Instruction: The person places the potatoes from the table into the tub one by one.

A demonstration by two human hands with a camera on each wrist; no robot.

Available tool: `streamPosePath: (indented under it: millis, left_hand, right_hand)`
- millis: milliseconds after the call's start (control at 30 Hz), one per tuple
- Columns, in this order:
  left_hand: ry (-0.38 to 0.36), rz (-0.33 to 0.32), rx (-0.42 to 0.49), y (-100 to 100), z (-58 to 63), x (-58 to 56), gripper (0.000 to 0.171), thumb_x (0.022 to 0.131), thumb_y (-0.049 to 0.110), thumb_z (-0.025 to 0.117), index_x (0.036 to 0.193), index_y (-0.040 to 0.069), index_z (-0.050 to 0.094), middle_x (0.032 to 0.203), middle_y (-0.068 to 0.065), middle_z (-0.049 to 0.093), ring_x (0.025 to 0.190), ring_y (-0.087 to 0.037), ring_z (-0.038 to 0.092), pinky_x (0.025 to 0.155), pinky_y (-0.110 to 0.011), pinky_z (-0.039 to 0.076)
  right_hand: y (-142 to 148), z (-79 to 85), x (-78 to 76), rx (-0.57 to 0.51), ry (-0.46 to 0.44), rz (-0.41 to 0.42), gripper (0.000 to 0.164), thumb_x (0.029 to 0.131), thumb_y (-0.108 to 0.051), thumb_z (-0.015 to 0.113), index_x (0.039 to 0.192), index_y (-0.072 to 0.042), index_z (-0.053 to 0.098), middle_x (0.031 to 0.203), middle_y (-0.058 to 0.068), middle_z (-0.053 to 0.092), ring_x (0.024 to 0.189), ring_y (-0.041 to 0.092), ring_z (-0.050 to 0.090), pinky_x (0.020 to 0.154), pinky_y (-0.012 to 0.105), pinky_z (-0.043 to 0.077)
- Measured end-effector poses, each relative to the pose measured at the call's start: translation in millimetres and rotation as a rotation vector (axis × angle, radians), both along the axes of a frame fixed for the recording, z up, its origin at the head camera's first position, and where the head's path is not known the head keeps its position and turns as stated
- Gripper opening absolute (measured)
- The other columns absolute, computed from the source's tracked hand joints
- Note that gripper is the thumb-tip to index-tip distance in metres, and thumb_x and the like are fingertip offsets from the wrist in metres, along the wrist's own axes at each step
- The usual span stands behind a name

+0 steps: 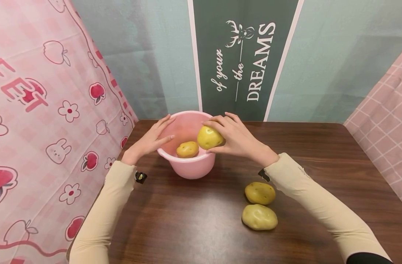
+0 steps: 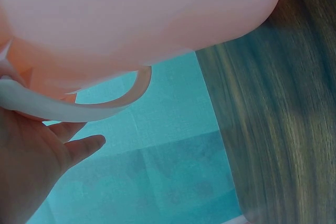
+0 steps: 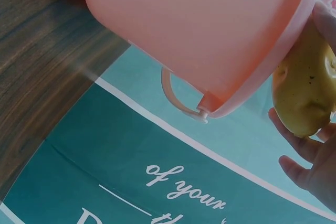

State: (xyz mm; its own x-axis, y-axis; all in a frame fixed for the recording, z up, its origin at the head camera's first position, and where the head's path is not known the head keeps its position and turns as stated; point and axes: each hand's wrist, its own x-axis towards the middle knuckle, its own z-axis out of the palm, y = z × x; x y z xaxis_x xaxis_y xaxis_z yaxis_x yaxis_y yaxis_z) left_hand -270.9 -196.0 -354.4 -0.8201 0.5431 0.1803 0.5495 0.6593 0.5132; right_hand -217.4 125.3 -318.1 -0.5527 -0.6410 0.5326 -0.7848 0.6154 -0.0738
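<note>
A pink bucket (image 1: 192,168) stands upright on the table, with one yellow potato (image 1: 187,149) inside. My left hand (image 1: 149,138) rests at its left rim, fingers fairly straight and thumb reaching over the opening. In the left wrist view, fingertips (image 2: 86,148) show below the bucket's pale handle (image 2: 94,111). Over the right part of the opening, my right hand (image 1: 235,137) holds a yellow potato (image 1: 209,138) between thumb and fingers. The right wrist view has this potato (image 3: 304,85) just beside the bucket's rim (image 3: 294,40).
Two more potatoes, one darker (image 1: 260,193) and one paler (image 1: 259,217), lie close together on the brown wooden table (image 1: 187,227) in front of the right forearm. Patterned cloth walls (image 1: 78,128) border the table on the left, back and right.
</note>
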Motion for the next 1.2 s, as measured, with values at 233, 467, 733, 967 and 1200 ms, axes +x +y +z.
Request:
streamPosePath:
  millis: [233,467,733,967,1200]
  left_hand:
    - [-0.006,0.005,0.001,-0.1,-0.3,0.1,0.064,0.091,0.043,0.052,0.147,0.031,0.024,0.156,0.002,0.011,0.141,-0.026,0.011,0.108,-0.057,0.017]
    - [-0.008,0.002,0.002,0.4,-0.7,-0.2,0.064,0.091,0.044,0.052,0.147,0.032,0.024,0.156,0.007,0.01,0.142,-0.026,0.011,0.109,-0.057,0.017]
    - [-0.003,-0.001,0.003,-0.2,-1.6,-1.1,0.064,0.091,0.046,0.052,0.147,0.034,0.023,0.156,0.003,0.011,0.141,-0.026,0.011,0.108,-0.057,0.017]
    - [-0.004,0.001,0.001,-0.2,-0.7,-1.2,0.064,0.09,0.047,0.052,0.147,0.035,0.023,0.155,0.008,0.009,0.141,-0.027,0.012,0.108,-0.058,0.017]
    - [0.001,-0.001,0.003,0.5,-0.5,-0.2,0.064,0.091,0.046,0.052,0.147,0.032,0.023,0.156,0.004,0.01,0.141,-0.028,0.012,0.108,-0.057,0.017]
  right_hand:
    - [-1.2,0.4,-0.6,0.004,-0.013,-0.002,0.076,0.068,-0.055,0.074,0.131,-0.019,0.05,0.122,0.0,0.052,0.109,0.015,0.049,0.107,0.046,0.021]
    - [-4.8,-1.1,-3.0,0.011,-0.014,0.001,0.076,0.068,-0.056,0.073,0.131,-0.019,0.049,0.123,-0.002,0.052,0.11,0.014,0.049,0.106,0.045,0.022]
    - [-8.5,-1.7,-5.2,0.017,-0.017,0.005,0.077,0.068,-0.058,0.073,0.131,-0.019,0.049,0.124,0.0,0.052,0.109,0.017,0.048,0.103,0.046,0.027]
    - [-11.9,-1.9,-7.0,0.008,-0.021,0.015,0.072,0.073,-0.058,0.069,0.131,-0.021,0.049,0.124,0.0,0.052,0.099,0.019,0.045,0.098,0.044,0.031]
    - [-12.1,2.4,-8.7,-0.037,0.003,0.029,0.06,0.08,-0.053,0.064,0.128,-0.019,0.054,0.122,-0.003,0.054,0.103,0.016,0.047,0.099,0.043,0.031]
